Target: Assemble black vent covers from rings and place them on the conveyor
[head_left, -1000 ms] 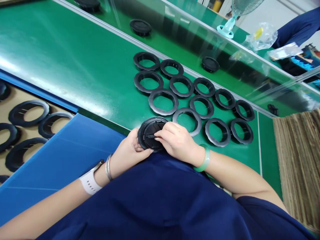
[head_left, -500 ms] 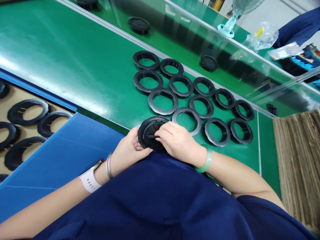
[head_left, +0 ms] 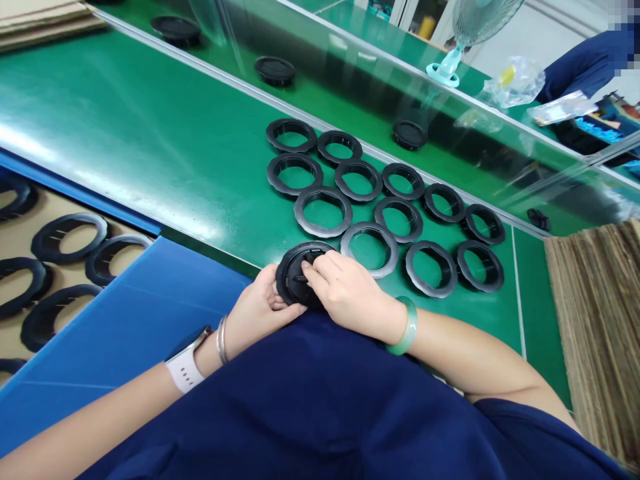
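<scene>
Low in front of my body, a black round plastic part (head_left: 290, 273) with a dark disc-like inside is tilted up between my hands. My left hand (head_left: 263, 297) grips its left and lower rim, thumb along the near edge. Over its right side sits my right hand (head_left: 350, 287), with bent fingers pressed together at the inside of the part. Whatever those fingertips pinch is hidden. Just beyond the right hand lies a black ring (head_left: 393, 260), one of several similar open rings grouped on the green work surface (head_left: 150, 140).
More black rings lie in a box at left, one ring (head_left: 43, 243) near a blue flap (head_left: 165, 293). Stacked cardboard (head_left: 600, 327) stands at right. Behind a clear barrier are black round parts (head_left: 275, 70), a fan (head_left: 449, 70), plastic bags and a person's dark blue sleeve or leg.
My right fingers have shifted slightly and turned over the inside of the round part, covering more of it. My left hand keeps its hold. The view has moved a little.
</scene>
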{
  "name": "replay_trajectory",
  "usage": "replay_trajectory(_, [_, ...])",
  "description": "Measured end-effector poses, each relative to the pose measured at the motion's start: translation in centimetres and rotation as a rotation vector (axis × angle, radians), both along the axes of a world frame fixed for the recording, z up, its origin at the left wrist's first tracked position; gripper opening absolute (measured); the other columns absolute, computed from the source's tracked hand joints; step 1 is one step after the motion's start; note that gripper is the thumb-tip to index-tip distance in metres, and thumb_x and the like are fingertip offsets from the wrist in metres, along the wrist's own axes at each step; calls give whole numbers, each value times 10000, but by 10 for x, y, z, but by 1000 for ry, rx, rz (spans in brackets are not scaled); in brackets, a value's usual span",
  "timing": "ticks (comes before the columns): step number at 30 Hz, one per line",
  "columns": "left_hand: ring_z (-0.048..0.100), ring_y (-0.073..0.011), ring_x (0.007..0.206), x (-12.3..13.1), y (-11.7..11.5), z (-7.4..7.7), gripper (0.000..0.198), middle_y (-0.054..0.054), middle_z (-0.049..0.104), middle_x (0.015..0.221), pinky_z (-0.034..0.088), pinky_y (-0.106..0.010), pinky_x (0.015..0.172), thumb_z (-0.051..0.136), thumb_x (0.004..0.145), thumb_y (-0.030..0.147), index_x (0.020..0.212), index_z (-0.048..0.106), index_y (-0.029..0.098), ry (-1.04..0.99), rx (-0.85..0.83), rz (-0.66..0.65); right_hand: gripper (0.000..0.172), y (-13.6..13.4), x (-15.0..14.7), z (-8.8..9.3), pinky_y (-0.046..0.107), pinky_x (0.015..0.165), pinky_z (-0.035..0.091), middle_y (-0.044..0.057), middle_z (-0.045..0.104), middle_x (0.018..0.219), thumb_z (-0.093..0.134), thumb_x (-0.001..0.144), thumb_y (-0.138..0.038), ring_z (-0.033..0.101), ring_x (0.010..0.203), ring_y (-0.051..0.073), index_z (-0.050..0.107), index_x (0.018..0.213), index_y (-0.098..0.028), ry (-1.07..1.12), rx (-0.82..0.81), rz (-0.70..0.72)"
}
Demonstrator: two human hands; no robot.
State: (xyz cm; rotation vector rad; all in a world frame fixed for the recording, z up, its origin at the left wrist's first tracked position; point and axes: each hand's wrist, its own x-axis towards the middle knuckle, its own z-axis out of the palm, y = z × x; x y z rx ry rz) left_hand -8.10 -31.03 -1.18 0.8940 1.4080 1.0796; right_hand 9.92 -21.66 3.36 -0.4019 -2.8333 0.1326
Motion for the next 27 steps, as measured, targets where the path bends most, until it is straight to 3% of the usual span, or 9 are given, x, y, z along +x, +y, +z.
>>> replay_trajectory(3, [735,-209,878,1,-1,5,618,-24,711,941,611,-277,758,896,647,285,1071,453,216,-95,39,22,310,5,5,-5,494,971,482,173,574,1164,441,1113,-195,506,1122,318,513,1383,-61,250,-98,31])
replay_trajectory(6, [726,-226,981,1,-4,9,637,-52,713,1032,614,-300,829,886,668,271,1112,432,208,-115,97,52,445,8,9,-8,531,1078,410,163,508,1292,472,1101,-234,466,1221,314,368,1526,-152,478,-220,-135])
replay_trajectory(9, [725,-238,987,-1,-7,7,651,-73,701,1077,626,-329,821,874,685,289,1139,416,202,-67,135,41,416,10,8,-8,503,1045,439,148,516,1265,482,1074,-237,489,1186,303,428,1480,-165,524,-469,-250])
replay_trajectory(13, [693,-291,1087,-3,-12,3,746,-111,661,1199,614,-437,903,872,685,347,1249,405,204,34,113,0,146,11,3,-5,408,993,455,84,578,1127,576,1017,-178,535,1094,252,600,1161,-173,531,-767,-256])
replay_trajectory(15, [623,-332,1212,-3,-14,2,861,-128,610,1302,555,-496,1013,910,627,366,1310,410,210,140,131,-14,70,11,0,-5,373,932,459,49,577,1039,641,978,-168,544,1028,235,603,1035,-185,532,-824,-279])
replay_trajectory(18, [547,-362,1298,-3,-16,3,960,-146,557,1376,492,-522,1086,926,596,409,1368,393,205,162,150,-60,143,9,-2,-8,334,834,455,9,555,957,717,916,-174,542,927,213,578,944,-195,534,-903,-322])
replay_trajectory(23, [619,-326,1187,-4,-14,9,705,-154,612,1270,528,-481,1027,766,782,493,1301,428,155,161,149,-78,205,4,-5,-16,319,766,425,-22,541,896,749,867,-163,527,856,197,547,881,-195,580,-942,-383])
replay_trajectory(27, [656,-298,1085,-2,-13,10,614,-126,650,1177,565,-423,939,706,826,529,1250,457,161,239,98,-60,228,0,-8,-17,324,750,416,-31,535,873,750,859,-122,525,844,196,533,855,-193,586,-955,-455])
